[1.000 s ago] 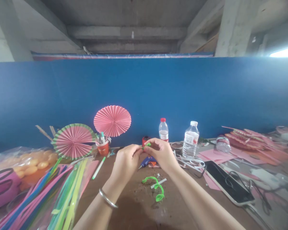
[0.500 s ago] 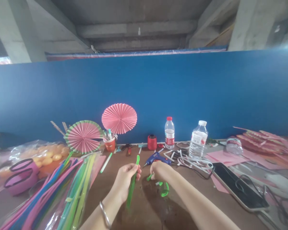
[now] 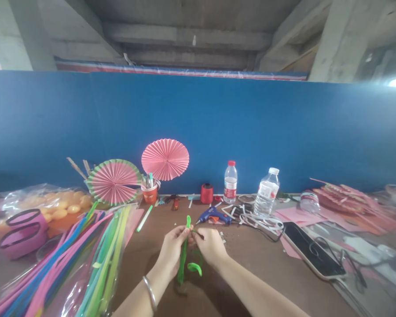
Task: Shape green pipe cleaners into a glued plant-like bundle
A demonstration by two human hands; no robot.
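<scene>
My left hand [image 3: 170,247] is closed round an upright bright green pipe cleaner [image 3: 182,264]; its looped tip sticks up above the thumb and its length hangs below. Close against it, my right hand [image 3: 212,247] pinches a second, curled green pipe cleaner [image 3: 194,267], whose coiled end dangles between the two hands. The fingertips of both hands meet near the top of the upright piece, so the contact between the two pipe cleaners is partly hidden.
A blue glue gun [image 3: 214,215] lies beyond my right hand, near two water bottles [image 3: 230,187] and tangled white cords. Bundled coloured pipe cleaners [image 3: 105,259] lie at left, behind them pink paper fans [image 3: 165,159] and an orange pen cup [image 3: 149,195]. A phone [image 3: 312,251] rests at right.
My right hand has come back from the tabletop beside the glue gun to my left hand, bringing the curled green pipe cleaner. My left hand keeps its hold.
</scene>
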